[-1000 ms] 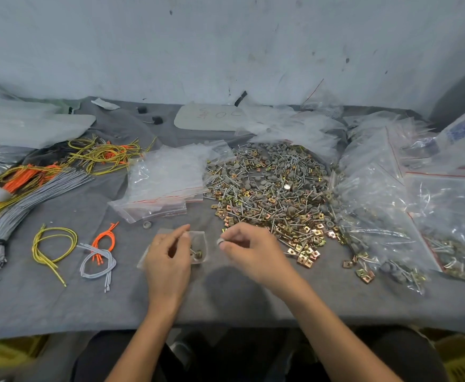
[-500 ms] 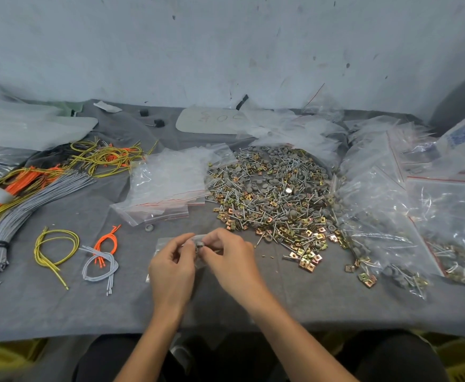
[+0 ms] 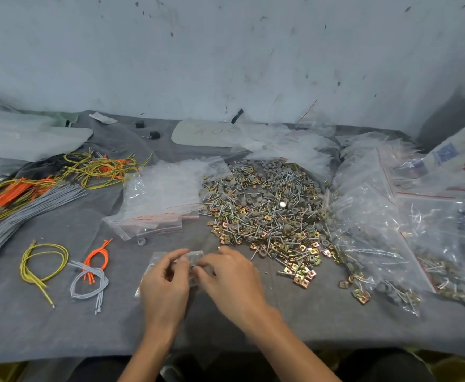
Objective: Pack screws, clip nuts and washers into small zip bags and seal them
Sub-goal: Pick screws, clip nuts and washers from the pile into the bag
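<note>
Left hand (image 3: 165, 283) and right hand (image 3: 232, 274) both pinch one small zip bag (image 3: 195, 255) above the grey felt counter (image 3: 60, 326). Handwriting on the white panel (image 3: 206, 133) is unreadable.

Right hand (image 3: 234, 274) moved onto zip bag (image 3: 196, 254), seemingly pinching it.

A grey-covered table (image 3: 308, 326) carries a heap of screws, clip nuts and washers (image 3: 270, 210), a stack of empty zip bags (image 3: 159, 199) just beside it, and wire bundles (image 3: 24, 210) farther left.
</note>
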Available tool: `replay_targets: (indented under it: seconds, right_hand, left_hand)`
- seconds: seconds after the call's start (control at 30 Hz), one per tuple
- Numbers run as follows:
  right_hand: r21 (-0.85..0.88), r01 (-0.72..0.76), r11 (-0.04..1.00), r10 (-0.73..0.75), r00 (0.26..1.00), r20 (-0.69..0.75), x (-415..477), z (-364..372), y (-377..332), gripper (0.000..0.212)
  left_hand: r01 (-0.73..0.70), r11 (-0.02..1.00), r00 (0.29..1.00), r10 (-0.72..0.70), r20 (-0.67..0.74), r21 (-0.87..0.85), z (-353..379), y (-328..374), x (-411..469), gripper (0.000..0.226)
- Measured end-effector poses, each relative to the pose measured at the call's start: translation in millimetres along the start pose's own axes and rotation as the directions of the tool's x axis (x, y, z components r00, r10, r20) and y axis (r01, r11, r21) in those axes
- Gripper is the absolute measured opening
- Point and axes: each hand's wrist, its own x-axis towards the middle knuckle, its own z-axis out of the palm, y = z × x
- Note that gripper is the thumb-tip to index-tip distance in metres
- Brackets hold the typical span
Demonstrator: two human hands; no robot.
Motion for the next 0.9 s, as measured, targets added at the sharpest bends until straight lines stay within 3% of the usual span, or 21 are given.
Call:
replay_targets:
  seconds: [0.1, 0.3, 0.4, 0.47, 0.67, 0.77, 0.9]
  right_hand:
    - [0.038, -0.067, 0.997, 0.068, 0.997, -0.045, 11, -21, 22, 0.018]
    - [-0.148, -0.292, 0.945, 0.270, 0.951, -0.149, 55, -83, 107, 0.010]
    - [-0.237, -0.350, 0.906, 0.356, 0.934, -0.020, 64, -94, 133, 0.009]
    - [-0.301, -0.330, 0.895, 0.364, 0.929, 0.064, 64, -95, 141, 0.010]
    - [-0.311, -0.319, 0.895, 0.366, 0.924, 0.108, 61, -91, 148, 0.018]
    - [-0.298, -0.339, 0.892, 0.371, 0.927, 0.057, 61, -90, 148, 0.010]
    - [-0.159, -0.353, 0.922, 0.348, 0.936, -0.059, 56, -89, 139, 0.014]
  left_hand:
    - [0.002, 1.000, 1.000, -0.002, -0.005, -0.006, 0, 0, 0, 0.021]
    - [-0.002, 1.000, 1.000, 0.002, 0.000, 0.008, 1, 4, -1, 0.024]
    - [0.003, 1.000, 1.000, -0.003, -0.017, 0.001, 1, 4, -1, 0.023]
    - [-0.003, 1.000, 1.000, 0.002, -0.017, -0.003, 2, 3, 0, 0.022]
    - [-0.005, 1.000, 1.000, 0.005, -0.014, -0.003, 2, 0, 0, 0.020]
    - [-0.005, 1.000, 1.000, 0.005, -0.017, 0.003, 2, -1, 1, 0.019]
    - [-0.005, 1.000, 1.000, 0.005, -0.020, 0.002, 2, 0, 1, 0.020]
